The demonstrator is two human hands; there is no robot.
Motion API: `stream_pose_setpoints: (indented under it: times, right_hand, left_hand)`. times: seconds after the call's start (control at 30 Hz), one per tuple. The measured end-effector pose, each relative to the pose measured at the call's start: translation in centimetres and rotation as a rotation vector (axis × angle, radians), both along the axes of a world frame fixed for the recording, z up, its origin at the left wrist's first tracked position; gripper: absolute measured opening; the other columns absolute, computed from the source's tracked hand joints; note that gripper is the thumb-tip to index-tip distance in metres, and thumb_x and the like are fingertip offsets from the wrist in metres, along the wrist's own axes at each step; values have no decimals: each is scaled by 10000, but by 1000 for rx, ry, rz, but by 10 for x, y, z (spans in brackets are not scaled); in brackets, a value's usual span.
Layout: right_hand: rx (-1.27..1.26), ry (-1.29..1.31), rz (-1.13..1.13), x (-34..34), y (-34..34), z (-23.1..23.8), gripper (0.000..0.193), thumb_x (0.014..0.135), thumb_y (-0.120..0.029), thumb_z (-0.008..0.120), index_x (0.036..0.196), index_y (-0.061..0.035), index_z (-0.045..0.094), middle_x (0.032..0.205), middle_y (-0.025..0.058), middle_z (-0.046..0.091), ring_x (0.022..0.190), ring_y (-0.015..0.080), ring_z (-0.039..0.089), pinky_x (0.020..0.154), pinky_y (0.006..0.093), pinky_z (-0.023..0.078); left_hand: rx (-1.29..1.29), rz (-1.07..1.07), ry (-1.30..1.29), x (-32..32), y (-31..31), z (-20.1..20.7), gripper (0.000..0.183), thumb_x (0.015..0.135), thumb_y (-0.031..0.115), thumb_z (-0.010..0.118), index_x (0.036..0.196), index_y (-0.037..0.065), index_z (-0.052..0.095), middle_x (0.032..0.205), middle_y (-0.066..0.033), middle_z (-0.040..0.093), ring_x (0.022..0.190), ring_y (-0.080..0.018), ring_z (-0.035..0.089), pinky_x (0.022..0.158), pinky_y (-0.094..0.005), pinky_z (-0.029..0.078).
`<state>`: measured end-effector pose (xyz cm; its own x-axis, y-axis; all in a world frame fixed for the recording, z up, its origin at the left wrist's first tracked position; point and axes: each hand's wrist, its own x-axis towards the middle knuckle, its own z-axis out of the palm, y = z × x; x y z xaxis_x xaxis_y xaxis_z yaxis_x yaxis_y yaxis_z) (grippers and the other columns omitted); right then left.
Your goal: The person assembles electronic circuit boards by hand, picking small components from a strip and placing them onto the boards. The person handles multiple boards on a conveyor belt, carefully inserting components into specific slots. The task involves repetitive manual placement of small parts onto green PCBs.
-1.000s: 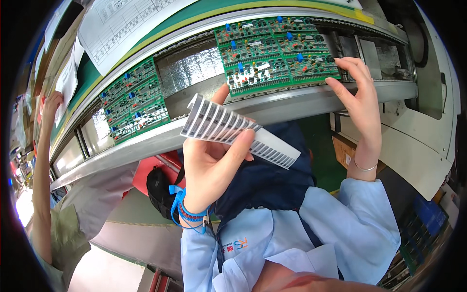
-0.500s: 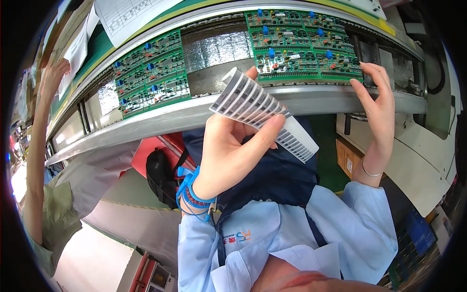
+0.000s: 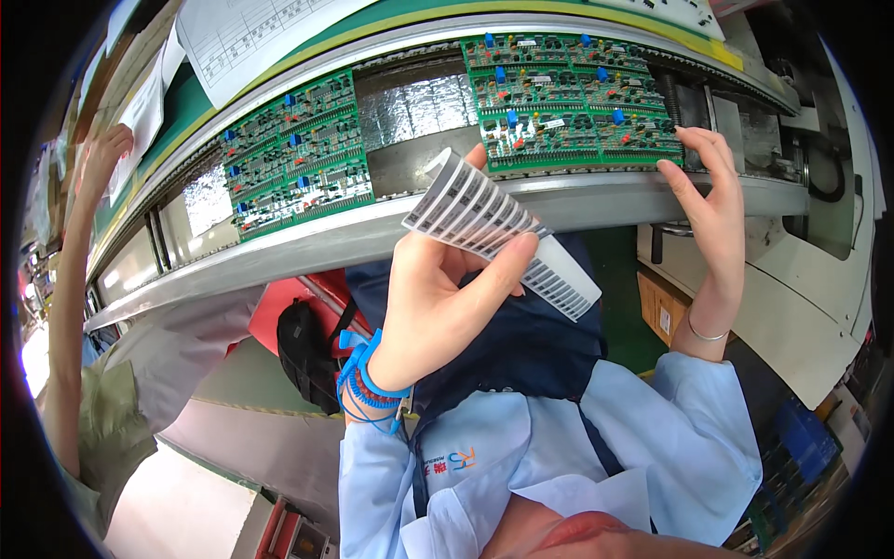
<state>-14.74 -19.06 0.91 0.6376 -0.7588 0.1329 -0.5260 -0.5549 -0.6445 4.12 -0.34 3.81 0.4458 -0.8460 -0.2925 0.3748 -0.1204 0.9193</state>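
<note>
My left hand (image 3: 438,298) pinches a curled sheet of barcode labels (image 3: 484,219) between thumb and fingers, and one fingertip rises behind the sheet by the lower left corner of a green circuit board panel (image 3: 559,98). That panel, bearing blue, red and black components and small white labels, lies across the rails. At its right edge is my right hand (image 3: 712,182), thumb and forefinger apart, fingertips touching or very near the edge. A second circuit board panel (image 3: 303,154) lies farther left on the same rails. A blue coiled cord circles my left wrist.
The metal front rail (image 3: 307,238) runs across before me. Printed papers (image 3: 251,37) lie beyond the far rail. At far left, another person's hand (image 3: 110,147) touches a paper. A pale machine housing (image 3: 754,298) and a cardboard box (image 3: 659,306) stand at right.
The left panel has slid slightly right along the rails, narrowing the gap between panels. The view has shifted a little. My hands keep nearly the same pose beside the right panel.
</note>
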Motion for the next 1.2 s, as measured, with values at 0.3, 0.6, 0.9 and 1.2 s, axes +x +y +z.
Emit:
stream_pose_setpoints:
  times: [0.3, 0.6, 0.9, 1.2]
  right_hand:
    - [-12, 41, -38, -1, 2, 2, 358, 737, -193, 684, 1025, -13, 571, 1029, 84, 534, 996, 247, 491, 890, 331, 340]
    - [-24, 83, -56, -4, 2, 3, 371, 749, -215, 671, 1045, -17, 568, 1066, 83, 524, 1035, 244, 463, 907, 333, 327]
    - [-18, 74, -50, -5, 2, 2, 360, 743, -185, 675, 1040, -12, 567, 1059, 84, 524, 1019, 244, 473, 900, 331, 337]
    - [-3, 98, -52, -4, 5, 2, 364, 757, -193, 661, 1056, -13, 557, 1042, 75, 518, 1010, 237, 465, 905, 340, 314]
  left_hand:
    - [24, -72, 32, 3, 0, 0, 602, 811, -13, 585, 1322, -66, 272, 1004, -107, 576, 783, -110, 585, 575, -216, 509]
    - [25, -36, 26, -1, -4, 0, 509, 802, -5, 580, 1264, -90, 382, 1029, -139, 588, 719, -101, 581, 538, -205, 500]
    - [24, -42, 36, -2, -5, 1, 557, 805, -10, 575, 1301, -84, 334, 962, -110, 600, 720, -98, 576, 545, -208, 496]
    - [19, -82, 25, -3, -4, -9, 561, 824, 6, 583, 1315, -62, 321, 932, -77, 594, 745, -95, 569, 549, -211, 490]
